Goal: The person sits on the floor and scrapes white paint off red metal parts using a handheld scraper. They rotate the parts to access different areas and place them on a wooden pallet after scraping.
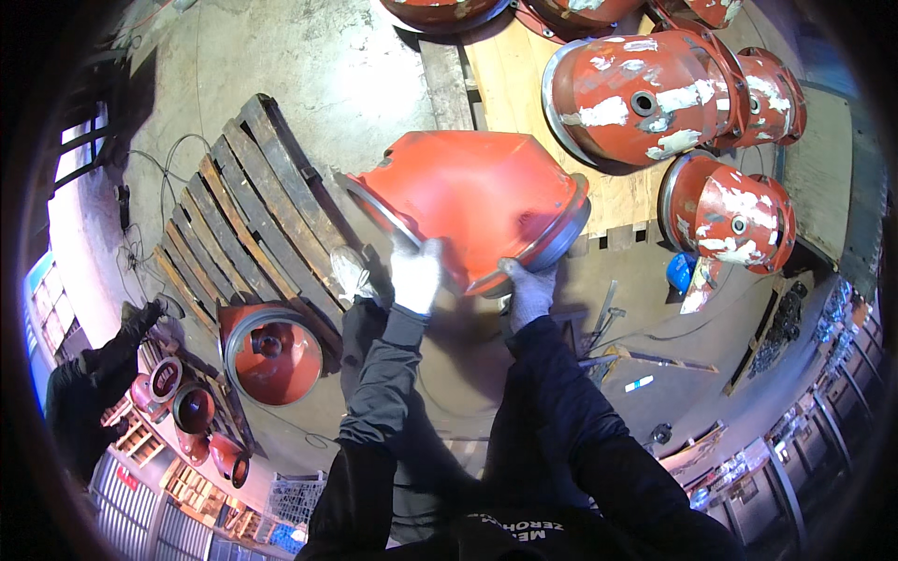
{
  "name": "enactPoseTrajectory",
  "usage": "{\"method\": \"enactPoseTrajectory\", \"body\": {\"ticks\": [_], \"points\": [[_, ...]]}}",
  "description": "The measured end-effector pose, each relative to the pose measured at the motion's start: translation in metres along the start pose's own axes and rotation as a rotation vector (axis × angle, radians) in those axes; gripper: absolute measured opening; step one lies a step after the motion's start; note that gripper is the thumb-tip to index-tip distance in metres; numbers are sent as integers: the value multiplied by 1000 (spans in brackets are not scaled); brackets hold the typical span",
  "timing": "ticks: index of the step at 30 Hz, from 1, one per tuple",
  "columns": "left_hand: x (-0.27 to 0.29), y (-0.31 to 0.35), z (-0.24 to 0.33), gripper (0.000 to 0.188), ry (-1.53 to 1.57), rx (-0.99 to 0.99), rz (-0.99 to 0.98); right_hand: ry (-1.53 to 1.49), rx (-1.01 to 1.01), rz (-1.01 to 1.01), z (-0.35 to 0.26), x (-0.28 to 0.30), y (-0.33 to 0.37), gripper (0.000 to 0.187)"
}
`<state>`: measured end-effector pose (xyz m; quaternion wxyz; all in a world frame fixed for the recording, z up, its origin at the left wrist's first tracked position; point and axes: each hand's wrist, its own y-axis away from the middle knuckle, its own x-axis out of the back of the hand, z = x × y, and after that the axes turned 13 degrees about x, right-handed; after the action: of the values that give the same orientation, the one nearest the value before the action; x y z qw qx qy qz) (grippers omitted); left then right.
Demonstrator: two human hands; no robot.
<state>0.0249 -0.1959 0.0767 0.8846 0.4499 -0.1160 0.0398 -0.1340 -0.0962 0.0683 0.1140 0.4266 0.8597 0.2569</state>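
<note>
Both hands wear pale grey work gloves and grip the same thing — a large orange-red metal housing [477, 201], cone-like with a wide machined flange at each end, held up in the air above the concrete floor [355, 75]. The left hand [414, 273] is closed on the lower rim of the housing's near flange, fingers curled up over the edge; the right hand [530, 290] is closed on the rim of the other flange, just beside a bare-metal ring. The two hands are near each other, with the housing's underside between them. Beyond the right hand, on a pale wooden board [496, 75], lie several similar red housings [645, 93] patched with white filler, one more [730, 215] a little nearer to that hand. Out past the left hand a dark wooden pallet [243, 215] lies on the floor, and at its near end sits another red housing [271, 351] with its open mouth turned up. A foot in a light shoe [351, 273] shows just beside the left hand's wrist. Far off to the left another person in dark clothes [94, 383] bends over smaller red parts [192, 407] — well apart from both hands.
</note>
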Motion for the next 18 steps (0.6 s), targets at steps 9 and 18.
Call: {"method": "enactPoseTrajectory", "body": {"ticks": [9,18], "points": [[31,14,-17,61,200,147,-137,78,23,92,56,13,36,76],[-40,30,29,62,-260,115,157,-35,-547,-296,-24,37,-60,49]]}}
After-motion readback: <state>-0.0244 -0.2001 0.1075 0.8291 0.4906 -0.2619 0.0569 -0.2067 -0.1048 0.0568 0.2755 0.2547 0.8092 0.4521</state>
